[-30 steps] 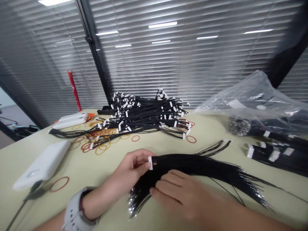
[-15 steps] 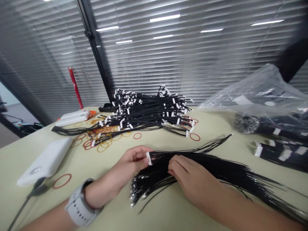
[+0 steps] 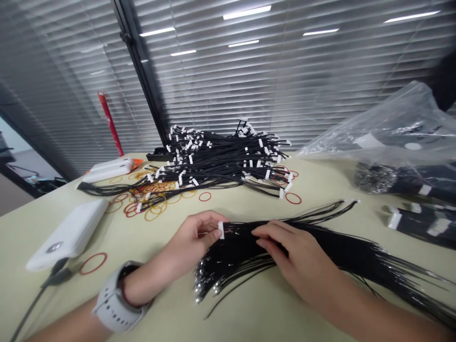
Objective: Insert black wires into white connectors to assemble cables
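My left hand [image 3: 201, 233] pinches a small white connector housing [image 3: 221, 230] between thumb and fingers, at the upper left end of a thick bundle of black wires [image 3: 231, 251]. The wires' metal terminals [image 3: 198, 285] shine at the bundle's near left end. Over the middle of the bundle is my right hand [image 3: 292, 251], its thumb and fingertips a little apart above the wires, close to the connector. Whether a single wire touches those fingertips is hard to see. Several wires with white ends [image 3: 342, 205] stick out behind my right hand.
A pile of black cables with white connectors [image 3: 228, 159] lies at the back. Rubber bands [image 3: 156, 206] are scattered left of it. White power banks [image 3: 69, 235] lie at the left, one with a cable plugged in. Plastic bags [image 3: 388, 128] and wire bundles [image 3: 427, 225] are at the right.
My right hand's fingers have loosened from a closed pinch and shifted slightly right. My left hand still holds the connector in about the same place. The view has moved a little.
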{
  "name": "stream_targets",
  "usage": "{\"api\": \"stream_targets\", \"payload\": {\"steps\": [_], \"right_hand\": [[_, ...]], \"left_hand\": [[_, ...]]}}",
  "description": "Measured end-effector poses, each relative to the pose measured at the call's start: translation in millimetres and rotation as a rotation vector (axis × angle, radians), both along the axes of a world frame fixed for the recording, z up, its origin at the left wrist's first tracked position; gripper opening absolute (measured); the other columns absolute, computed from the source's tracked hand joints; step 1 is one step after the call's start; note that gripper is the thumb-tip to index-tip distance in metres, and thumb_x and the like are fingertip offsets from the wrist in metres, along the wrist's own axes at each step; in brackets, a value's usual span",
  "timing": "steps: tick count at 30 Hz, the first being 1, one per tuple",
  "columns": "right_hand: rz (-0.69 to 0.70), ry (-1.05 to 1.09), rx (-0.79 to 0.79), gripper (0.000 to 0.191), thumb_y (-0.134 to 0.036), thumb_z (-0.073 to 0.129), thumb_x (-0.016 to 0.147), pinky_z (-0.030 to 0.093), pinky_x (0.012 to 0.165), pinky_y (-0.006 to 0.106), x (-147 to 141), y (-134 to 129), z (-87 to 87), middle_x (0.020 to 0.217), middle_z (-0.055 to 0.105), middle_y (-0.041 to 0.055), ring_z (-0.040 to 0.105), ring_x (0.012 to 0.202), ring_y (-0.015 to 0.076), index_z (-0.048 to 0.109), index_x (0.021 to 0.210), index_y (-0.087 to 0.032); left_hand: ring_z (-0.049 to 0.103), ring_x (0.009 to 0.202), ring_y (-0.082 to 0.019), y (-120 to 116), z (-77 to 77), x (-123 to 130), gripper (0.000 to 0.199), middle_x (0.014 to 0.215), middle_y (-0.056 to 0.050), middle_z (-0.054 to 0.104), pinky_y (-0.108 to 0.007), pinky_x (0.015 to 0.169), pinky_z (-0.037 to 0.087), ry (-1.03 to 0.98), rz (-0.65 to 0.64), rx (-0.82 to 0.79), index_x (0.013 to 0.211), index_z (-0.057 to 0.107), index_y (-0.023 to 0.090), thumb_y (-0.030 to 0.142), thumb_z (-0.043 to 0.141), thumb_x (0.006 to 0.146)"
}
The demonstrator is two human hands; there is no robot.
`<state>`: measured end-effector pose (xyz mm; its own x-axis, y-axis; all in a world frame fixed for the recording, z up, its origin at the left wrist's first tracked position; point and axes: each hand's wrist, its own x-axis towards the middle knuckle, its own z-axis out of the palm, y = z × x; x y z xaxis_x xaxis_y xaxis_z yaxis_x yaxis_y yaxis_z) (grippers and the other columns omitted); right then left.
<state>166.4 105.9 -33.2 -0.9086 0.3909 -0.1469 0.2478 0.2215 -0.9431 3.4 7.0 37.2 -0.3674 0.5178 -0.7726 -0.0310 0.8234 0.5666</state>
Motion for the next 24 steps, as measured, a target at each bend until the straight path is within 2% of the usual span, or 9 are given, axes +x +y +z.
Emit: {"api": "stream_targets", "payload": {"steps": [2,5,8,15,24], "right_hand": [[-0.032,-0.011,-0.057,0.018,-0.01,0.046,0.081,0.043,0.063,0.024,-0.9,-1.5,-0.3,0.077,0.057,-0.002,0.055,0.069,0.0105,0.059,0.084,-0.022],[-0.037,-0.084,-0.119,0.013,-0.013,0.049,0.08,0.039,0.057,0.023,-2.3,-4.6,2.4,0.072,0.055,-0.0026,0.052,0.063,0.0097,0.058,0.073,-0.021],[-0.026,-0.148,-0.143,0.012,-0.018,0.049,0.081,0.036,0.054,0.023,-2.5,-6.0,7.0,0.07,0.054,-0.0027,0.05,0.062,0.0102,0.055,0.07,-0.02],[0.045,-0.21,-0.079,0.015,-0.019,0.044,0.084,0.034,0.057,0.026,-0.5,-6.3,10.2,0.071,0.054,-0.0019,0.048,0.067,0.0132,0.051,0.07,-0.02],[0.074,-0.134,0.014,0.016,-0.016,0.044,0.084,0.034,0.061,0.028,0.4,-9.4,9.9,0.07,0.053,-0.0022,0.044,0.063,0.0132,0.051,0.07,-0.02]], "left_hand": [[0.054,0.067,-0.013,-1.0,-0.6,0.0,0.01,0.072,-0.001,0.061,-0.025,0.064,0.04,0.008,-0.011,-0.003,0.085,0.058,0.014,0.02,0.055,0.078],[0.054,0.066,-0.012,-2.2,-1.6,1.9,0.009,0.07,0.0,0.06,-0.024,0.062,0.04,-0.01,-0.013,-0.007,0.085,0.058,0.014,0.019,0.054,0.078],[0.055,0.067,-0.012,-2.4,-1.6,5.4,0.008,0.071,0.0,0.061,-0.024,0.063,0.041,-0.035,-0.023,-0.001,0.084,0.058,0.014,0.018,0.054,0.079],[0.057,0.069,-0.013,-0.6,0.0,8.3,0.01,0.075,-0.001,0.064,-0.023,0.065,0.042,-0.061,-0.015,-0.013,0.086,0.06,0.014,0.018,0.055,0.078],[0.057,0.07,-0.013,-1.4,0.3,7.8,0.011,0.078,-0.002,0.066,-0.024,0.066,0.044,-0.055,-0.012,-0.006,0.087,0.061,0.014,0.018,0.056,0.078]]}}
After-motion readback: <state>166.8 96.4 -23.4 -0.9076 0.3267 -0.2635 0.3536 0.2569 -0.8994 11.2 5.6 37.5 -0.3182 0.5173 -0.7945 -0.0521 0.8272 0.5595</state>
